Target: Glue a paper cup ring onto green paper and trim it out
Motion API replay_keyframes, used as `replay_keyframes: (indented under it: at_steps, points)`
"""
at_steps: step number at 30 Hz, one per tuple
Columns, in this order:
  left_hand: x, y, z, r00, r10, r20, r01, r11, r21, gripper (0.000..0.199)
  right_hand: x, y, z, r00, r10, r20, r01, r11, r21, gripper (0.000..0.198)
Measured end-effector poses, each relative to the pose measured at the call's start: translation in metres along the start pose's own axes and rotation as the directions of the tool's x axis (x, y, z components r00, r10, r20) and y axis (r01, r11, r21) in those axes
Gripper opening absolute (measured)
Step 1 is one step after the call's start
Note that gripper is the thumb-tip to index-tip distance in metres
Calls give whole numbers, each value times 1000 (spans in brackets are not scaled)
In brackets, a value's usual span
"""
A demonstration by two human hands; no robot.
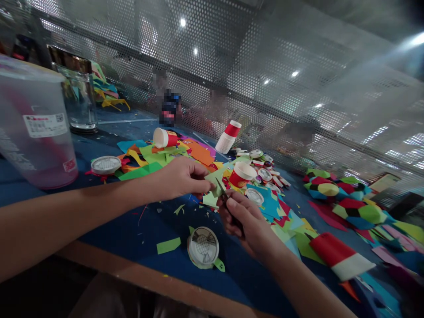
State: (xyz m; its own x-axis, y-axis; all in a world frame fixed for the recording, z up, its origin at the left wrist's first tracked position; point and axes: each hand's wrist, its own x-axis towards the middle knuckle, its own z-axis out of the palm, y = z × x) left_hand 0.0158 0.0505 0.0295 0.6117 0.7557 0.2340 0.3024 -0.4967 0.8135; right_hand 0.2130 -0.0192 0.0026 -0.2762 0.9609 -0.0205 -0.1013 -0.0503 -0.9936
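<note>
My left hand [187, 176] pinches a small piece of light green paper [215, 179] above the table. In my right hand [243, 216] is a pair of scissors [222, 191], fingers wrapped round the handles. The blades meet the paper's near side; whether they cut into it I cannot tell. Below the hands lies a round white lid [203, 247] with dark line drawing on it and green paper bits sticking out at its edge. A loose green paper strip [168, 245] rests to its left.
Coloured paper scraps [198, 150] cover the table's middle. A red and white paper cup [243, 173] stands beyond my right hand; stacked cups [228, 137] lean behind. A large plastic cup [36, 128] and a glass jar [79, 92] stand left. Paper-patchwork shapes [357, 212] lie right.
</note>
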Motion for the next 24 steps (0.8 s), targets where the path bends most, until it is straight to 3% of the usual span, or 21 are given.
replay_keyframes:
  at_steps: [13, 24]
  points:
    - [0, -1, -1, 999, 8, 37, -5, 997, -77, 25, 2, 7, 7, 999, -30, -37, 33, 995, 89, 31]
    - [-2, 1, 2, 999, 8, 41, -7, 1000, -28, 27, 1, 11, 13, 998, -40, -42, 46, 987, 154, 32]
